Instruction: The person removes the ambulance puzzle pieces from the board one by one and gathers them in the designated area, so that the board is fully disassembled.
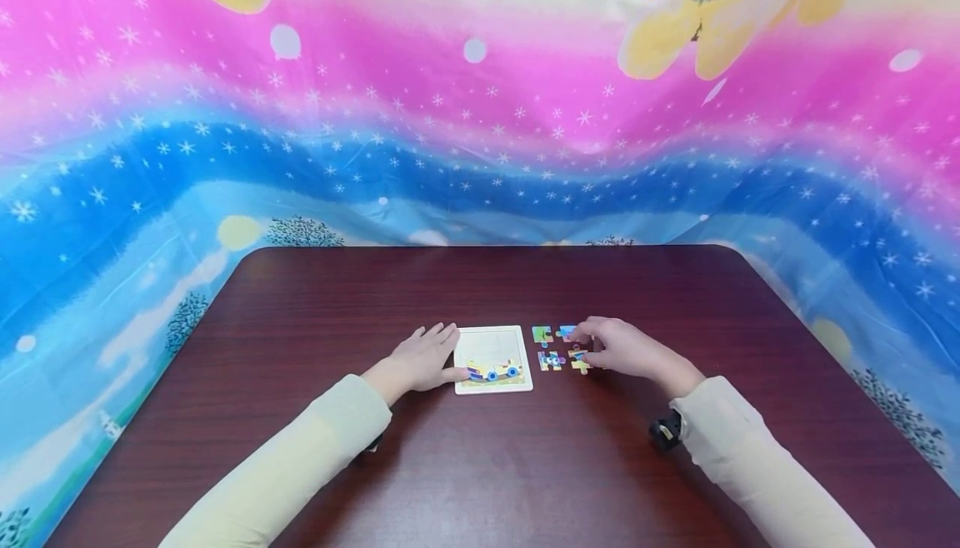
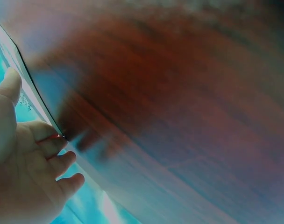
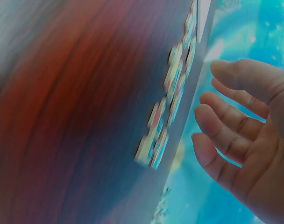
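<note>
A square white puzzle tray (image 1: pixel 487 345) lies on the table, with a vehicle picture (image 1: pixel 492 371) along its lower part. My left hand (image 1: pixel 422 361) rests at the tray's left side, its fingers extended and the thumb over the lower left edge. Right of the tray, loose jigsaw pieces (image 1: pixel 551 361) lie spread in rows. Over the right-hand ones hovers my right hand (image 1: pixel 624 346), partly hiding them. In the right wrist view, its fingers (image 3: pixel 208 122) are bent and spread apart with nothing between them, while the pieces (image 3: pixel 173 79) lie flat on the tabletop beyond.
The dark reddish-brown table (image 1: pixel 480 465) has rounded far corners. Behind it and at both sides hangs a pink and blue cloth (image 1: pixel 480 132) printed with snowflakes. A black device (image 1: pixel 665 431) is strapped at the right wrist.
</note>
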Demonstrator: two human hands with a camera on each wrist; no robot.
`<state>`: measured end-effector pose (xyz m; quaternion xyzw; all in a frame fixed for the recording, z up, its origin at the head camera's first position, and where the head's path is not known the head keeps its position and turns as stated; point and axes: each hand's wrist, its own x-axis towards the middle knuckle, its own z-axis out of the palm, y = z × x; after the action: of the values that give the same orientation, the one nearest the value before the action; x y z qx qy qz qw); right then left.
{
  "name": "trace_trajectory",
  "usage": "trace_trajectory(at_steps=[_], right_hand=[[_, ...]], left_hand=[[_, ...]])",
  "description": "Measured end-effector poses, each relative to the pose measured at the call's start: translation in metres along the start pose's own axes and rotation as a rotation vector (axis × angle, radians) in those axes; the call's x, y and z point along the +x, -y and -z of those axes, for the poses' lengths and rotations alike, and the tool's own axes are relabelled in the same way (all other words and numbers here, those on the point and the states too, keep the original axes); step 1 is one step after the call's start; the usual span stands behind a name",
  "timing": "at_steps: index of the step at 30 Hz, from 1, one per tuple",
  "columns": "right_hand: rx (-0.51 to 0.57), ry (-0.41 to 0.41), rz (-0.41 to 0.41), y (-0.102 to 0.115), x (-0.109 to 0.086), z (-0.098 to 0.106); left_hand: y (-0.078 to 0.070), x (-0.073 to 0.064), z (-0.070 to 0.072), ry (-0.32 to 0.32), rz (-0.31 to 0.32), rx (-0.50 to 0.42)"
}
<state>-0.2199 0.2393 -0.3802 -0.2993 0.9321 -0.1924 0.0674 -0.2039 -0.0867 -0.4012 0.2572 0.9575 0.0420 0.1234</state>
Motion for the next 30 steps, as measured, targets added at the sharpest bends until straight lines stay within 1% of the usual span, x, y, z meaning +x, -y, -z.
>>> trace_trajectory(at_steps=[4, 9, 14, 20, 26, 30], right_hand=[[-0.004, -0.006, 0.034, 0.013, 0.011, -0.005], [0.008, 0.015, 0.084, 0.028, 0.022, -0.011], [-0.016, 0.039, 0.131, 0.045, 0.033, -0.019], [-0.009, 0.071, 0.164, 0.065, 0.046, -0.025], [0.012, 0.109, 0.193, 0.083, 0.058, -0.036], [0.006, 0.128, 0.217, 0.09, 0.065, -0.043]], left_hand=[[0.003, 0.0, -0.001, -0.003, -0.016, -0.014], [0.006, -0.002, 0.0, -0.008, -0.038, -0.028], [0.007, -0.006, 0.001, 0.013, -0.05, -0.039], [0.008, -0.006, 0.0, 0.02, -0.048, -0.036], [0.007, -0.006, -0.001, 0.031, -0.037, -0.026], [0.006, -0.006, 0.0, 0.017, -0.05, -0.031]])
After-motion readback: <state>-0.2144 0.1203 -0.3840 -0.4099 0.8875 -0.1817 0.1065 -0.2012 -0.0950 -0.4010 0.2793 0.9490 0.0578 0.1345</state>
